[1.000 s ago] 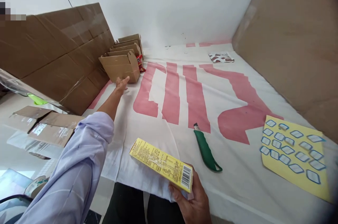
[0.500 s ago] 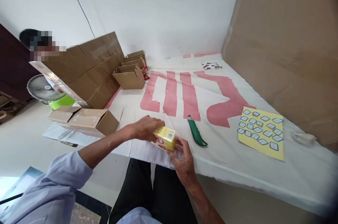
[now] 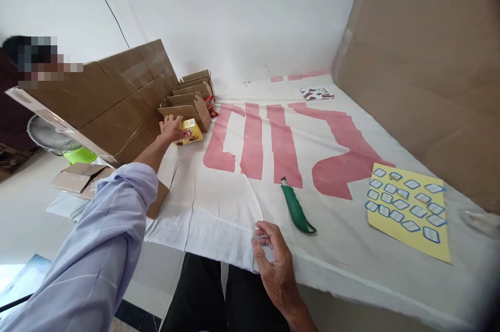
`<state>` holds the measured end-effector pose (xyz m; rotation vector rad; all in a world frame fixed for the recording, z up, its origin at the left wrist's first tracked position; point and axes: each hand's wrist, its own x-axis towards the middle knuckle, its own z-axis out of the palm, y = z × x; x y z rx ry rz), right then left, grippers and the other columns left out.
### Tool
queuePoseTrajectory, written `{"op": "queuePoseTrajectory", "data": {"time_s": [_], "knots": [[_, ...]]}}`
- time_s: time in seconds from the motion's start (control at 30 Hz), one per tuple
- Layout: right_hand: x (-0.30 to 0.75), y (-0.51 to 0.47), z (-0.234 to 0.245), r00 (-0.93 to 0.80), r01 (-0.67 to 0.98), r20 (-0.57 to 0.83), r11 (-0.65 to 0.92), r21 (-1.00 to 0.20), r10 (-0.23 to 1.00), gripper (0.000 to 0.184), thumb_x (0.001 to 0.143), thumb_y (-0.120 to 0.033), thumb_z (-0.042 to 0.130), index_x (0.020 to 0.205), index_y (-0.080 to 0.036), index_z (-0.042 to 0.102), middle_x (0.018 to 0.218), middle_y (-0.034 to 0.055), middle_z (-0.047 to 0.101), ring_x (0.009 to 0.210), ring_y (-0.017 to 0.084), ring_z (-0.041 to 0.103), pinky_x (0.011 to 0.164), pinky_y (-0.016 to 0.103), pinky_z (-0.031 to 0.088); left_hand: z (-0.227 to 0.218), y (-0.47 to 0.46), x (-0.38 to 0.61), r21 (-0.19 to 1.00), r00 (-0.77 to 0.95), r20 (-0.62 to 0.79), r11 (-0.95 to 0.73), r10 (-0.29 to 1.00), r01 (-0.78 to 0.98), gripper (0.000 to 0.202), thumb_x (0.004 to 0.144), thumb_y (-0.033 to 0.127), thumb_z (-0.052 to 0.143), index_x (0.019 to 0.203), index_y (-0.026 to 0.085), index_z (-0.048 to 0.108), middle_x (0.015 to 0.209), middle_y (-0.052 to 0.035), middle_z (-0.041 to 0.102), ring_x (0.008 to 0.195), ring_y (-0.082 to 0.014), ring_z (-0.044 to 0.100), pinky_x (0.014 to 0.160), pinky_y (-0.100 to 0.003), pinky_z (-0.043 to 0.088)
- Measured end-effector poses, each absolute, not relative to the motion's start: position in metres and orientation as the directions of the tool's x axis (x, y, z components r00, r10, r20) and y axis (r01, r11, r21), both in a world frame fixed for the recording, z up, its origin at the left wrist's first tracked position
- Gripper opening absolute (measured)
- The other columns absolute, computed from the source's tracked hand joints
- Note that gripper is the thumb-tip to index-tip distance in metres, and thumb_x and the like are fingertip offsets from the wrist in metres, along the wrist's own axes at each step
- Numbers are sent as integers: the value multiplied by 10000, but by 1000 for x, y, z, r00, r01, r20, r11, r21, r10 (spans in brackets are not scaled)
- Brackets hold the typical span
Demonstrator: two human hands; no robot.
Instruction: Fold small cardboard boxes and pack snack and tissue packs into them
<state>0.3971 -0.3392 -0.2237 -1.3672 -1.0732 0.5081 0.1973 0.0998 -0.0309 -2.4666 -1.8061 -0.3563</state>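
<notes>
My left hand (image 3: 171, 128) is stretched out to the far left, gripping the left end of a small yellow box (image 3: 191, 133) with a printed label. The box is right in front of a row of open brown cartons (image 3: 185, 111); whether it rests on the cloth I cannot tell. A red packet (image 3: 211, 106) shows beside the cartons. At the near table edge, my right hand (image 3: 275, 264) is open, fingers curved and holding nothing. A green utility knife (image 3: 296, 207) lies to its upper right.
A yellow sheet with blue-outlined labels (image 3: 406, 207) lies on the right. A small patterned packet (image 3: 317, 93) is at the back. Large cardboard panels (image 3: 422, 71) stand on the right and left. A brown carton (image 3: 78, 178) sits at left; a person is behind the left panel.
My left hand has carried the yellow box from the near edge up and left to the cartons. My right hand has let go of it and stays near the edge. The view has shifted slightly.
</notes>
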Motion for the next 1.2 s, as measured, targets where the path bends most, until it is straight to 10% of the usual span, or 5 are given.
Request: {"op": "queuePoseTrajectory", "data": {"time_s": [0.23, 0.4, 0.6, 0.83, 1.2], "knots": [[399, -336, -219, 448, 326, 343, 207, -923, 826, 252, 1060, -343, 630, 1285, -277, 723, 1200, 87, 754, 966, 226, 756, 787, 356, 682, -64, 85, 222, 366, 111, 298, -221, 948, 904, 641, 828, 388, 943, 1324, 115, 640, 1497, -232, 585, 1459, -431, 487, 1194, -565, 437], [401, -331, -221, 454, 336, 358, 215, -917, 816, 231, 1050, -370, 655, 1229, -249, 737, 1159, 86, 753, 966, 225, 756, 810, 364, 679, -78, 10, 226, 361, 296, 241, -369, 924, 856, 553, 816, 221, 878, 1343, 229, 712, 1610, -143, 567, 1464, -346, 585, 1231, -468, 486], [401, -323, -225, 443, 346, 362, 217, -913, 820, 267, 1016, -410, 666, 1201, -232, 739, 1159, 94, 756, 945, 225, 736, 817, 378, 668, -48, -74, 94, 382, 563, 345, -660, 751, 647, 766, 792, 536, 939, 1471, 290, 684, 1649, -151, 547, 1532, -411, 545, 1295, -599, 437], [397, -317, -220, 449, 431, 380, 177, -885, 808, 285, 956, -413, 657, 1150, -222, 739, 1110, 102, 781, 874, 231, 715, 785, 385, 651, 0, -68, -40, 189, 453, -132, -427, 882, 885, 1366, 530, 518, 1007, 1732, 272, 405, 1797, -170, 422, 1662, -464, 367, 1344, -567, 331], [390, -314, -213, 385, 503, 387, 161, -849, 838, 323, 926, -449, 631, 1125, -212, 723, 1076, 108, 782, 834, 230, 711, 762, 392, 629, -32, -97, 27, 159, 599, -13, -590, 800, 791, 1014, 663, 653, 873, 1557, 277, 579, 1523, -184, 627, 1405, -489, 581, 1174, -633, 419]]}}
